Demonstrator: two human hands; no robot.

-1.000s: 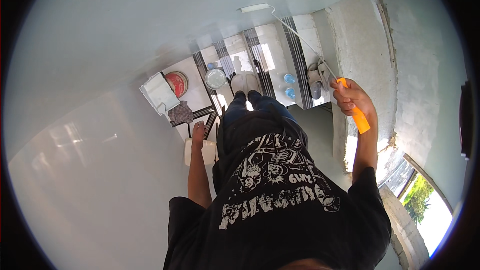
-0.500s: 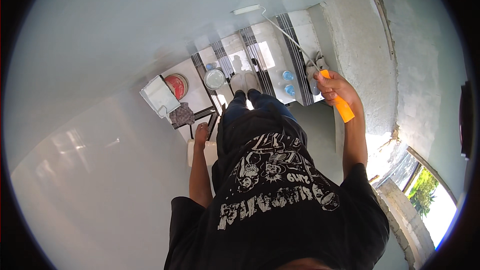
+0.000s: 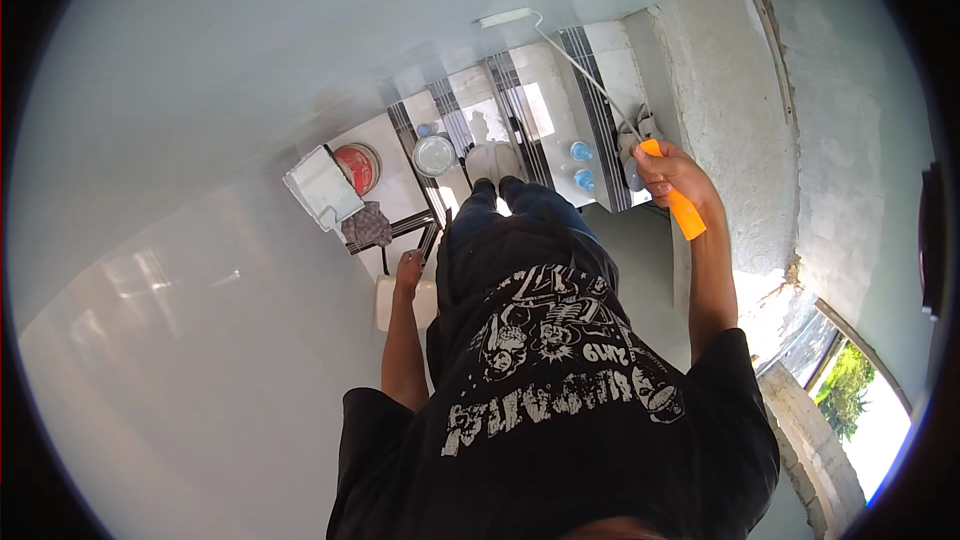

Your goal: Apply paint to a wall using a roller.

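The right hand [image 3: 670, 176] grips the roller [image 3: 505, 17] by its orange handle [image 3: 686, 217] — the roller's white end is up at the wall [image 3: 300, 50], contact hard to tell; the left hand [image 3: 409, 269] hangs near the rag [image 3: 367, 226], fingers curled — whether around anything, I cannot tell; the tray [image 3: 322, 188] overlaps the red bucket [image 3: 361, 169].

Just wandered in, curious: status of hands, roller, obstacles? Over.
Right fingers around orange handle. Left fingers: nothing visibly held. White roller by pale wall, contact unclear. Blue bottles on floor near shoes.
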